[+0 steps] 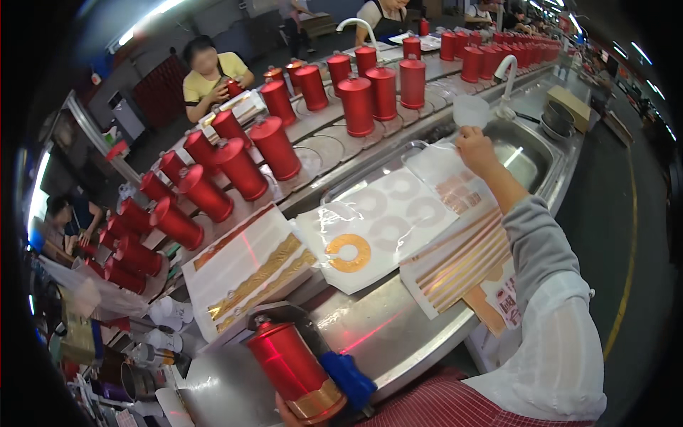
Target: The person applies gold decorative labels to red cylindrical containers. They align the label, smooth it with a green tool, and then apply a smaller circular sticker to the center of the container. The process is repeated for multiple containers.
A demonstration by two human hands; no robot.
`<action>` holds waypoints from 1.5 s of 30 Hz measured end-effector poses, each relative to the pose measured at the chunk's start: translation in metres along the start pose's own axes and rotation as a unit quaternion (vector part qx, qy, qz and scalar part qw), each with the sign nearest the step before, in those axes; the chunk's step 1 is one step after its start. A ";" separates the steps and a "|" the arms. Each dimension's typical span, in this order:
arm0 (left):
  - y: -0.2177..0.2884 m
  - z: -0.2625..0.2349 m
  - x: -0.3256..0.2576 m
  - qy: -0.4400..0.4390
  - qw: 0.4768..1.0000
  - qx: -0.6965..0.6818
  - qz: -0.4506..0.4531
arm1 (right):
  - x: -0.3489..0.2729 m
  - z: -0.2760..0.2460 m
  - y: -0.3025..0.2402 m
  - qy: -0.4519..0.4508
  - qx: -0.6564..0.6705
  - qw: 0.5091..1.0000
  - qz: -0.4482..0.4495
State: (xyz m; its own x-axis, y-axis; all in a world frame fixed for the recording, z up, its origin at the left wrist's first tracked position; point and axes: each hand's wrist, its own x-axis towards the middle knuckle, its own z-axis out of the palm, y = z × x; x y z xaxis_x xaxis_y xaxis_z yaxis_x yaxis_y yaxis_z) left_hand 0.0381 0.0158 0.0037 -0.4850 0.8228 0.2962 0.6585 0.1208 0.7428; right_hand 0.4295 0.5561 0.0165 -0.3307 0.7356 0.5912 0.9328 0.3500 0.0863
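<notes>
At the bottom of the view, my left hand (pixel 286 414) is mostly hidden, its fingers closed around the lower end of a shiny red canister (pixel 284 359). The canister is tilted, with a small knob on top and a gold band near its base. My right hand (pixel 477 151) reaches far out to the sink edge, fingers curled together; what they hold, if anything, cannot be made out. Just beyond them is a translucent white tub (pixel 471 111). A clear sheet (pixel 435 165) lies below that hand. Beside the canister sits a blue object (pixel 347 377) on a metal stand.
A backing sheet with one gold ring sticker (pixel 348 253) lies mid-counter, between gold-patterned strips (pixel 256 274) and striped gold strips (pixel 462 260). Beyond runs a conveyor with many red canisters (pixel 356 107). The sink (pixel 523 153) has a white faucet (pixel 506 78). A co-worker in yellow (pixel 213 82) handles a canister opposite.
</notes>
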 end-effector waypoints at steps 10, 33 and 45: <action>0.030 -0.037 0.055 0.082 0.987 0.047 0.133 | -0.002 -0.177 -0.251 -0.039 0.648 0.738 -0.187; 0.081 -0.039 0.128 0.016 0.964 0.105 0.242 | -0.025 -0.224 -0.339 -0.172 0.633 0.654 -0.378; -0.002 -0.039 0.025 -0.144 0.980 -0.110 0.086 | 0.022 0.064 -0.232 -0.114 0.119 0.982 0.089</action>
State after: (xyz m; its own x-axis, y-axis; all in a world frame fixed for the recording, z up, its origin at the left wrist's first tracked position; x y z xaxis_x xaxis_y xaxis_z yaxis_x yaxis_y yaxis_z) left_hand 0.0018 0.0147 0.0330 -0.1741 0.9470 0.2701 0.5614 -0.1299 0.8173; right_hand 0.1961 0.5284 -0.0416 -0.2141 0.8984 0.3833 0.9274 0.3102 -0.2091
